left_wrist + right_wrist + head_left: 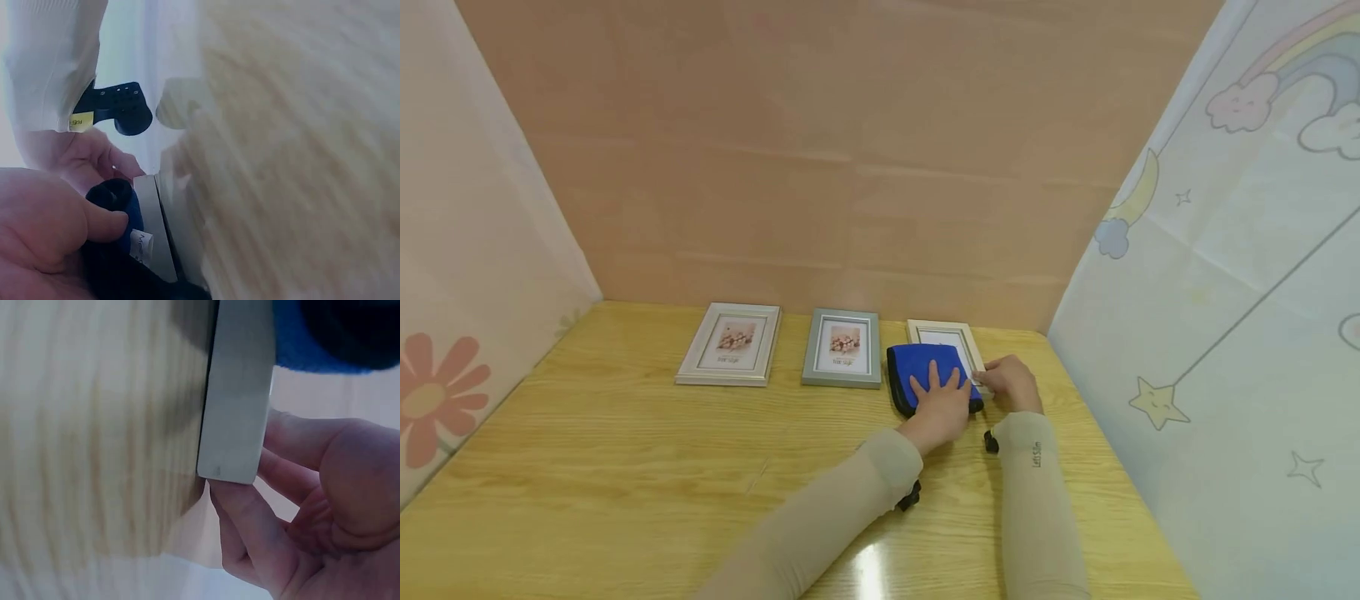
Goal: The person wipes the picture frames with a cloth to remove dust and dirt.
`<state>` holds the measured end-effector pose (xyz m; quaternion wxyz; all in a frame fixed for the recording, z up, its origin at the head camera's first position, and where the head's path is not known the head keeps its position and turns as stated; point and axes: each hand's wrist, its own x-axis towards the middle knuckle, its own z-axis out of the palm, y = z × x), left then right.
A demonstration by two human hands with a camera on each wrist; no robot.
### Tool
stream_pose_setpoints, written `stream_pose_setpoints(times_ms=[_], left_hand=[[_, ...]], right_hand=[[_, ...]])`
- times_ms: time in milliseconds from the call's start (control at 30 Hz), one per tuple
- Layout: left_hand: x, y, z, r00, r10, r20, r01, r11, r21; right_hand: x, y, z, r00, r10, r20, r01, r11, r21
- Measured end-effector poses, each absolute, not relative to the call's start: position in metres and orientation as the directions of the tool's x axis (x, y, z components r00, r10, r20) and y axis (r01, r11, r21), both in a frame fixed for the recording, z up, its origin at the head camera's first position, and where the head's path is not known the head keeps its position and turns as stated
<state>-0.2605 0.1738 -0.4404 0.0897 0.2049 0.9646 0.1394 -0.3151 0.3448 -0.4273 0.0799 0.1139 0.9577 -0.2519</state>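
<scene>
A folded blue cloth with black edging [914,362] lies over the lower left part of a cream picture frame [972,340], the rightmost on the table. My left hand [942,407] rests on the cloth with its fingers spread. Its thumb [106,223] lies against the cloth's near edge, by a small white tag [142,245]. At the frame's near right corner my right hand [1017,383] pinches the frame's rim. In the right wrist view the thumb is on the frame's face and other fingers touch its side edge [236,412].
To the left on the wooden table [625,467] lie a grey-blue picture frame [809,358] and a whitish picture frame [696,358], both face up. A brownish backdrop [850,167] stands behind. Patterned walls [1225,317] flank both sides.
</scene>
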Motion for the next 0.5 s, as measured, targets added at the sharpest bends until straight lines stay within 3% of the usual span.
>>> stream_pose_setpoints(times_ms=[200,500], left_hand=[[-0.265,0.163,-0.438,-0.898,0.426,-0.112,0.371,0.868,0.329],[-0.298,0.145,-0.436,-0.882,0.443,-0.160,0.329,0.822,0.464]], right_hand=[[-0.314,0.351,-0.427,-0.960,0.170,-0.221,0.253,0.867,-0.429],[-0.312,0.344,-0.423,-0.951,0.193,-0.241,0.281,0.865,-0.416]])
